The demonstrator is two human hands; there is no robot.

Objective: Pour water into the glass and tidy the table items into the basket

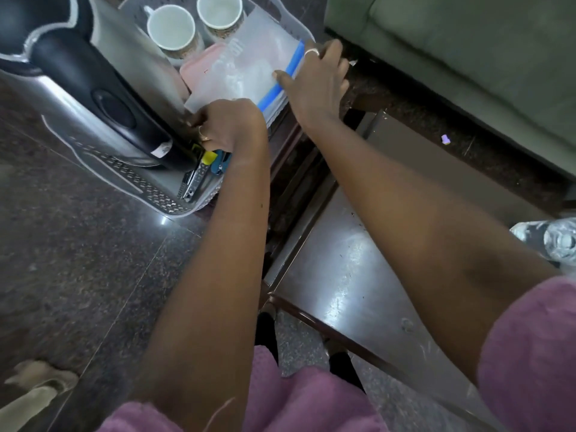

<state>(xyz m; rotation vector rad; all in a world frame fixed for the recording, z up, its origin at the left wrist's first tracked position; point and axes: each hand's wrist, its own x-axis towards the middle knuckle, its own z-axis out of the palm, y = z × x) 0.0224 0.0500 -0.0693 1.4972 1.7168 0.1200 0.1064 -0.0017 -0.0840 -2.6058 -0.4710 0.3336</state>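
A pale perforated basket (149, 194) sits on the floor at upper left. Inside it lie a black and steel kettle (93, 88), two white mugs (171, 28), a pink flat item (194, 70), and small tools with yellow and blue parts (208, 165). Over its right side lies a clear zip bag with a blue seal strip (249, 67). My right hand (314, 79) rests on the bag's seal edge, thumb pressed on it. The near corner of the bag is pinched in my left hand (227, 126), beside the kettle handle.
A dark wooden table (343, 269) runs along the right, with a crumpled clear plastic bottle (554, 241) at its right edge. A green sofa (467, 42) stands behind. The dark speckled floor (78, 260) spreads left; a foot in a sandal (34, 391) shows bottom left.
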